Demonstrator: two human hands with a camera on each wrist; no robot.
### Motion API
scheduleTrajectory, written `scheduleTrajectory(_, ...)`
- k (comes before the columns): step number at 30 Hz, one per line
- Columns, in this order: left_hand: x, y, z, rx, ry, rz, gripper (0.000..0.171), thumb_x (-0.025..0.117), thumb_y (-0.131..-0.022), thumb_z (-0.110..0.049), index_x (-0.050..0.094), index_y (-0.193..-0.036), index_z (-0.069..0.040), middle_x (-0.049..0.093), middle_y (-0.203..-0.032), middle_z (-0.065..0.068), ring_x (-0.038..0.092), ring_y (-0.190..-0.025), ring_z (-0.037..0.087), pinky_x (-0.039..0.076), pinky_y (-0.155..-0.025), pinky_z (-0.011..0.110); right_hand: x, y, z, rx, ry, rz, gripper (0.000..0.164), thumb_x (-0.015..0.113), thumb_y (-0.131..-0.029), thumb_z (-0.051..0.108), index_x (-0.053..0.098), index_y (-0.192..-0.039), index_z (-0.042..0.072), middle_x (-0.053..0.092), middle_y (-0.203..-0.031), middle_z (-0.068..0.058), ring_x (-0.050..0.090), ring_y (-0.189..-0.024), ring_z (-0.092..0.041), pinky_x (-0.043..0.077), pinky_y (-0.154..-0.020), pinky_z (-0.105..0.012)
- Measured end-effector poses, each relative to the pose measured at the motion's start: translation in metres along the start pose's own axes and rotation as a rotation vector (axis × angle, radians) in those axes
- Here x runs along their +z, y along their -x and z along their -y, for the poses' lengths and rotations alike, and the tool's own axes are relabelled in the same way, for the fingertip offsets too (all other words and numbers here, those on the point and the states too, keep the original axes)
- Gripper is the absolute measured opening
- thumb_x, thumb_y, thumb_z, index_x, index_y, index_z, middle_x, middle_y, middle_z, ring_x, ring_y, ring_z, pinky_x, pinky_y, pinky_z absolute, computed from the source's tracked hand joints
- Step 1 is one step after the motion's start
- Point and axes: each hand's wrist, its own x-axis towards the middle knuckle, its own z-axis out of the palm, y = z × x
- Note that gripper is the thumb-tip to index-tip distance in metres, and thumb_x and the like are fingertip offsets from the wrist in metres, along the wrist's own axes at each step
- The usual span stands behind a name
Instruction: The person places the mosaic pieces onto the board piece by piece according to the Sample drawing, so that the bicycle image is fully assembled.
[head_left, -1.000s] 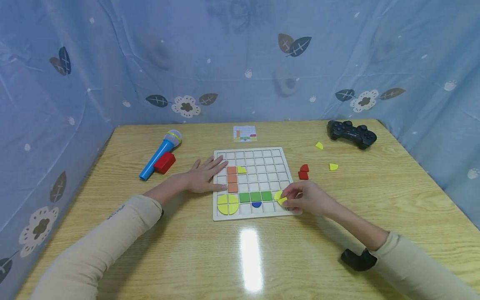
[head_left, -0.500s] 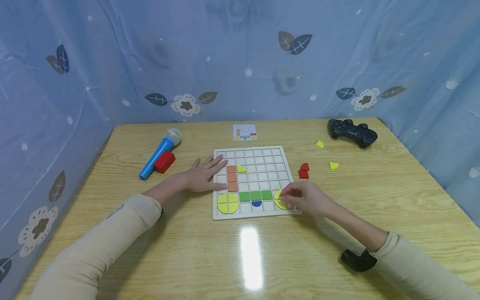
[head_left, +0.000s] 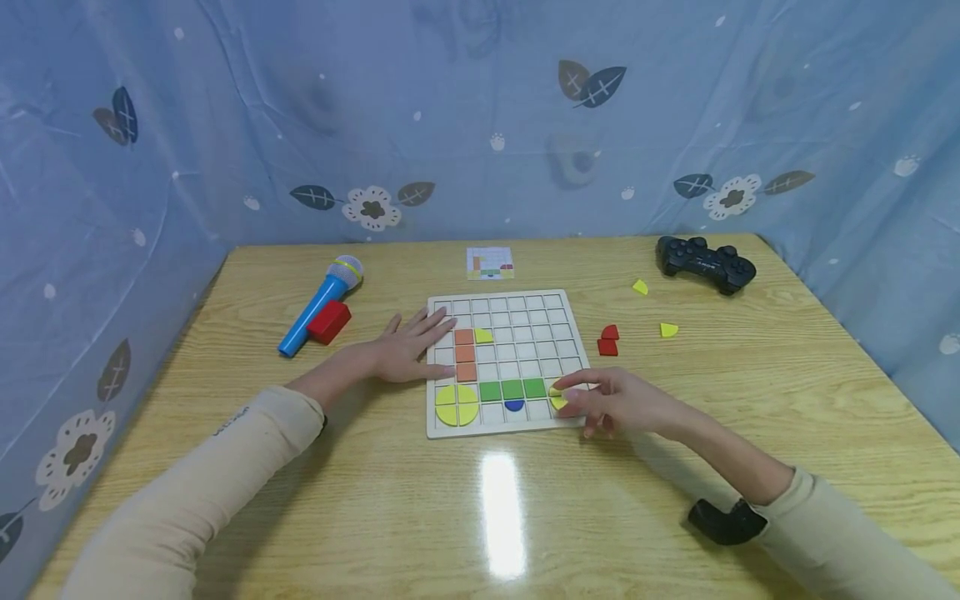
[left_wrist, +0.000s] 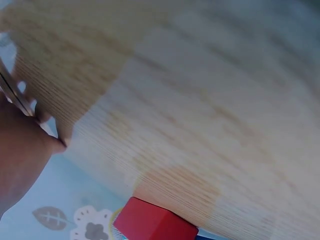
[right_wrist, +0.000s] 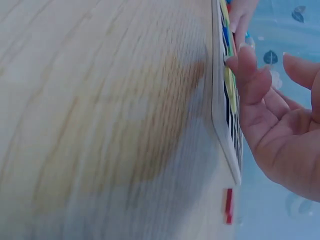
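The white grid board (head_left: 525,321) lies on the table. My left hand (head_left: 408,350) rests on its left edge with fingers spread; part of that hand (left_wrist: 22,145) shows in the left wrist view. My right hand (head_left: 611,400) is over the board's near right corner. Its thumb and forefinger are apart, beside yellow quarter-circle pieces (head_left: 557,402) partly hidden by the fingers. In the right wrist view the right hand (right_wrist: 285,125) shows no piece gripped. Set in the grid are a yellow circle (head_left: 457,406), orange squares (head_left: 465,354), green squares (head_left: 512,389) and a blue half-circle (head_left: 513,406).
Red pieces (head_left: 608,341) and loose yellow pieces (head_left: 668,331) lie right of the board. A pattern card (head_left: 490,262) is behind it. A game controller (head_left: 707,263) sits back right. On the left are a toy microphone (head_left: 318,308) and a red block (head_left: 328,322).
My right hand has let go of the yellow piece at the near right corner; its thumb and forefinger have spread and it has shifted slightly. My left hand has stayed in place.
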Motion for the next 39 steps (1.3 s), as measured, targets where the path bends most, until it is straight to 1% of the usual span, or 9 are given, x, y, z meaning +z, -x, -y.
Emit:
scheduleTrajectory(5,-0.002,0.003,-0.004,0.016,0.008,-0.012,0.092,0.040,-0.086,-0.074,-0.001,-0.154,-0.028,-0.010,-0.159,-0.001,-0.012,-0.143,0.027,-0.008,-0.109,0.056,-0.019,-0.002,-0.014,0.043,-0.163,-0.020,0.050,0.054,-0.098,0.030,0.046,-0.134,-0.005,0.066,-0.106,-0.014,0.062,-0.084,-0.025,0.052,-0.070,-0.029)
scheduleTrajectory(10,-0.005,0.006,-0.007,0.024,0.001,-0.016,0.091,0.042,-0.087,-0.071,0.000,-0.155,-0.026,-0.008,-0.159,0.000,-0.011,-0.143,0.028,-0.007,-0.109,0.057,-0.049,0.001,-0.030,0.043,-0.375,-0.149,0.052,0.053,-0.100,0.021,0.037,-0.135,-0.014,0.065,-0.105,-0.012,0.064,-0.091,-0.018,0.053,-0.080,-0.029)
scheduleTrajectory(15,-0.007,0.006,-0.008,0.033,0.001,-0.016,0.091,0.043,-0.088,-0.069,0.002,-0.155,-0.024,-0.007,-0.159,0.002,-0.011,-0.143,0.029,-0.007,-0.109,0.058,-0.078,0.012,-0.042,0.030,-0.424,-0.260,0.058,0.051,-0.100,0.021,0.027,-0.139,-0.016,0.068,-0.104,-0.006,0.065,-0.095,-0.013,0.051,-0.083,-0.028)
scheduleTrajectory(20,-0.007,0.006,-0.006,0.039,0.006,-0.024,0.091,0.042,-0.088,-0.069,0.002,-0.155,-0.023,-0.007,-0.159,0.002,-0.011,-0.143,0.029,-0.007,-0.108,0.058,-0.099,0.021,-0.052,0.063,-0.391,-0.383,0.063,0.048,-0.101,0.026,0.022,-0.141,-0.016,0.067,-0.096,0.002,0.065,-0.089,-0.008,0.052,-0.080,-0.025)
scheduleTrajectory(24,-0.007,0.006,-0.006,0.034,0.003,-0.017,0.091,0.042,-0.088,-0.070,0.001,-0.155,-0.025,-0.008,-0.159,0.001,-0.011,-0.143,0.028,-0.007,-0.108,0.058,-0.107,0.023,-0.058,0.094,-0.324,-0.484,0.059,0.045,-0.102,0.024,0.025,-0.139,-0.017,0.066,-0.090,0.006,0.065,-0.084,-0.005,0.052,-0.079,-0.025)
scheduleTrajectory(27,-0.008,0.006,-0.007,0.027,0.004,-0.013,0.091,0.042,-0.087,-0.071,0.000,-0.155,-0.026,-0.009,-0.159,0.000,-0.011,-0.143,0.028,-0.008,-0.109,0.057,-0.110,0.022,-0.060,0.114,-0.276,-0.522,0.061,0.044,-0.102,0.025,0.023,-0.140,-0.017,0.063,-0.091,0.007,0.064,-0.083,-0.003,0.052,-0.080,-0.025)
scheduleTrajectory(31,-0.007,0.006,-0.007,0.026,0.001,-0.014,0.091,0.042,-0.087,-0.071,0.000,-0.155,-0.025,-0.009,-0.159,0.001,-0.011,-0.143,0.029,-0.008,-0.108,0.057,-0.113,0.019,-0.057,0.141,-0.215,-0.540,0.063,0.045,-0.102,0.026,0.021,-0.143,-0.015,0.057,-0.109,-0.007,0.062,-0.084,0.000,0.051,-0.083,-0.025)
scheduleTrajectory(35,-0.006,0.006,-0.007,0.020,0.005,-0.012,0.091,0.041,-0.087,-0.071,0.001,-0.155,-0.026,-0.008,-0.159,0.001,-0.011,-0.143,0.029,-0.008,-0.109,0.057,-0.115,0.013,-0.056,0.155,-0.069,-0.523,0.060,0.048,-0.101,0.025,0.027,-0.144,-0.011,0.044,-0.131,-0.029,0.058,-0.084,0.005,0.051,-0.082,-0.023)
scheduleTrajectory(39,-0.005,0.006,-0.006,0.012,0.013,-0.011,0.090,0.041,-0.087,-0.071,0.001,-0.155,-0.026,-0.009,-0.159,0.001,-0.011,-0.143,0.028,-0.008,-0.109,0.057,-0.118,0.005,-0.056,0.147,0.159,-0.488,0.056,0.057,-0.097,0.023,0.038,-0.141,-0.007,0.045,-0.133,-0.031,0.059,-0.104,-0.019,0.048,-0.078,-0.022)
